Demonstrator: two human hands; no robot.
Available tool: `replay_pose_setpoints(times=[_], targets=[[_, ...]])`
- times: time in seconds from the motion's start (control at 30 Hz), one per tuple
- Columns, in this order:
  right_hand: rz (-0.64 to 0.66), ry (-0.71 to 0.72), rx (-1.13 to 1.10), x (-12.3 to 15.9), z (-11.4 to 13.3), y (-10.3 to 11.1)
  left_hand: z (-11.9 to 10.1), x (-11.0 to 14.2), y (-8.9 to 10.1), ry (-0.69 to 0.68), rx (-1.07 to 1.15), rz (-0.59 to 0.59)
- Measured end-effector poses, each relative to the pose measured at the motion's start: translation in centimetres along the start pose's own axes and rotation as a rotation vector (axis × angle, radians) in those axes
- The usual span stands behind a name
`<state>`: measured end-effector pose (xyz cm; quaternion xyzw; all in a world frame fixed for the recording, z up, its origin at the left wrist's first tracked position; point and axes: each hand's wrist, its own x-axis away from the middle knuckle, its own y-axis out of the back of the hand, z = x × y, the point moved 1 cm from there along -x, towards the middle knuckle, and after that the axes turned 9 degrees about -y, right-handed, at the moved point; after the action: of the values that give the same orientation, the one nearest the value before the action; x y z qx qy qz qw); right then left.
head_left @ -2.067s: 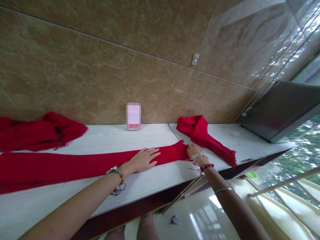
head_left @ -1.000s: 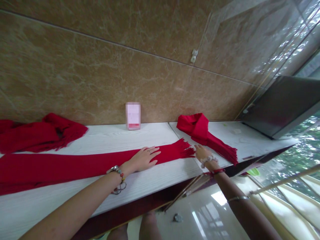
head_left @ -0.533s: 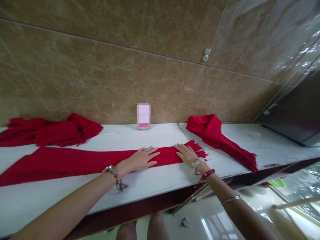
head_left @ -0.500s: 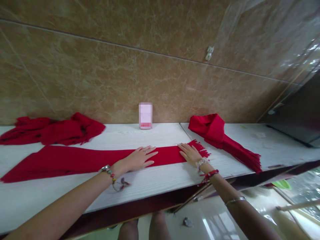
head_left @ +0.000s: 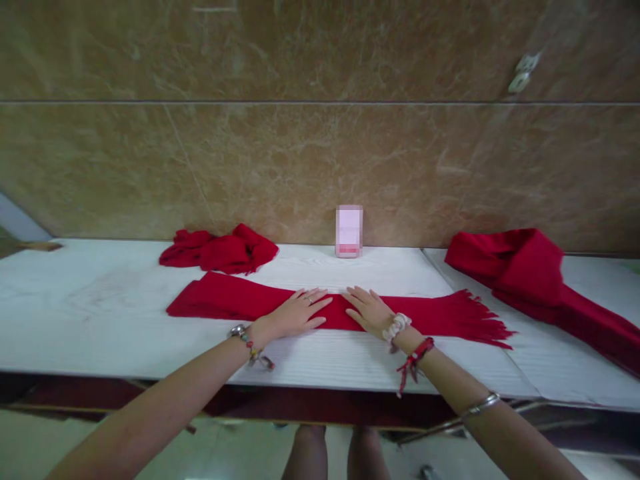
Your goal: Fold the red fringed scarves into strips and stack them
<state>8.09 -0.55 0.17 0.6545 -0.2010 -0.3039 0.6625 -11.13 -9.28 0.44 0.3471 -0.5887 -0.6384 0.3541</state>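
Note:
A long red scarf (head_left: 430, 315) lies flat across the white table, its fringed end to the right and its plain end to the left. My left hand (head_left: 296, 313) rests palm down on the scarf's middle, fingers stretched out. Close beside it, my right hand (head_left: 367, 310) also lies flat on the fabric with fingers spread. Behind the scarf at the left is a crumpled red cloth (head_left: 220, 250). On the right, a second red scarf (head_left: 525, 273) lies loosely looped, one end trailing toward the front right.
A phone with a blurred screen (head_left: 349, 231) leans upright against the brown tiled wall (head_left: 280, 160). The white table (head_left: 100, 313) has a front edge just before my legs. A small white fixture (head_left: 523, 72) is on the wall at upper right.
The view has swung left and levelled, so things appear further right. My right hand has moved left along the scarf, away from the fringe and nearer my left hand.

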Motion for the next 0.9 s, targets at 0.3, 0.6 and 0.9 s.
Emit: replay_pose_setpoints(times=[0.3, 0.6, 0.9], targets=[[0.054, 0.048, -0.067, -2.2, 0.5, -0.5, 9.8, 11.3, 4.2, 0.423, -0.068, -0.097], [0.094, 0.403, -0.086, -5.4, 8.5, -1.7, 11.8, 20.1, 1.6, 0.705, 0.325, -0.049], [0.036, 0.516, -0.101, -4.5, 5.6, -2.7, 9.7, 21.5, 3.2, 0.534, 0.393, -0.068]])
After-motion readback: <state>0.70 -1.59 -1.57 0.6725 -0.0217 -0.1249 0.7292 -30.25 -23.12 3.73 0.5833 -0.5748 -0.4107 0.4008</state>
